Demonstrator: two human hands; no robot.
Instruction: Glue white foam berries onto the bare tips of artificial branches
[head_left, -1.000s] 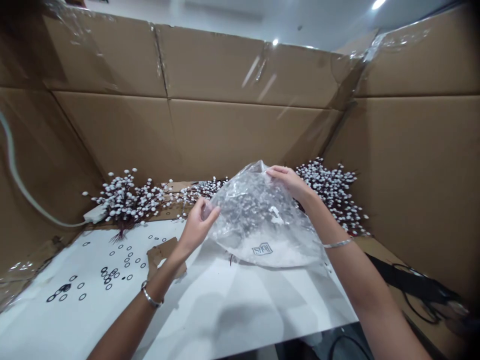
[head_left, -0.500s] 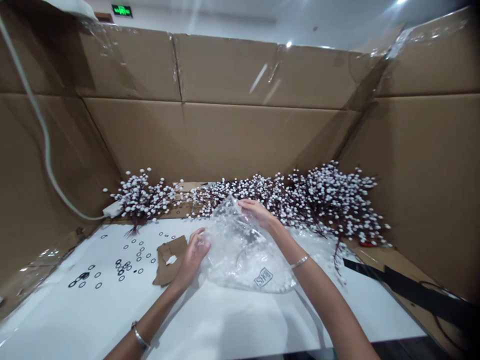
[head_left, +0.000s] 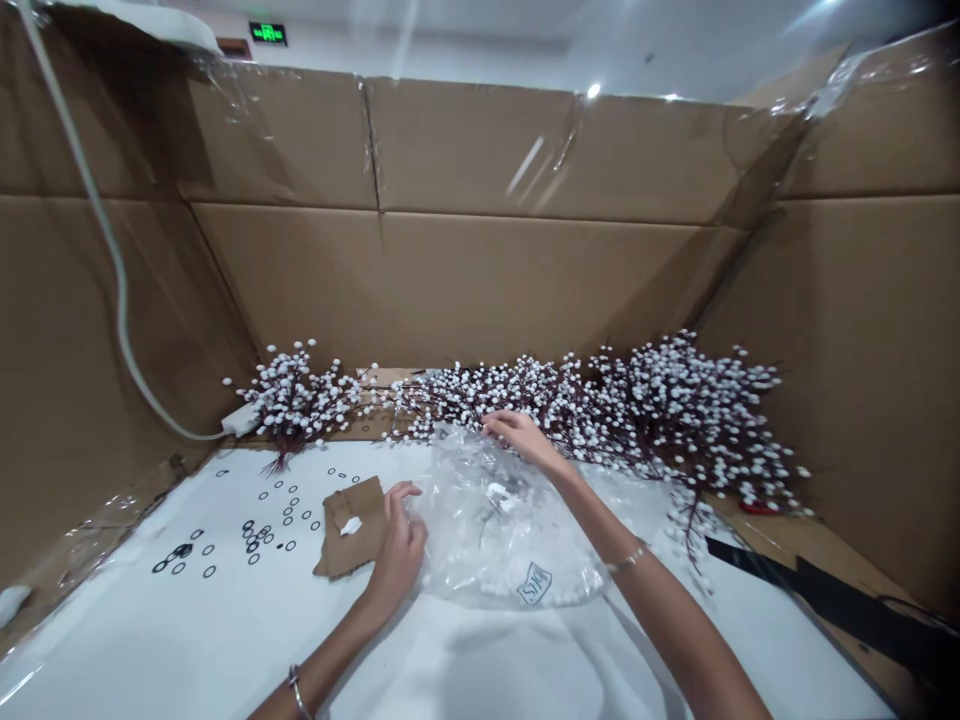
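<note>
My left hand (head_left: 397, 550) lay on the left edge of the clear plastic bag (head_left: 510, 540), fingers loosely curled with the tips toward the cardboard scrap (head_left: 352, 525). I could not tell whether they gripped the film or only pressed on it. My right hand (head_left: 521, 437) was at the bag's far edge, with fingers pinched together on the film there. There was a thin bracelet (head_left: 628, 560) on that wrist and another bracelet (head_left: 296, 690) on the left wrist.

The bag lay flat on the white bench (head_left: 187, 640), about mid-bench and toward the back. It was crumpled, with small white beads and a dark twig showing through the film. A printed label (head_left: 534, 583) sat on the bag's near edge.

The cardboard scrap lay just left of the bag, touching my left fingertips, with a bit of white on it. Small black rings (head_left: 255, 530) were scattered left of the scrap, toward the bench's left edge.

White-berry branches (head_left: 675, 410) were piled along the back edge, from left of centre to the back right corner, and the nearest ones lay just behind my right hand. A smaller clump (head_left: 296, 400) sat at the back left.

Taped cardboard walls (head_left: 525, 270) stood around the bench on three sides. A white cable (head_left: 112, 270) ran down the left wall to the back left corner. A black strap (head_left: 825, 590) lay off the bench's right edge.
</note>
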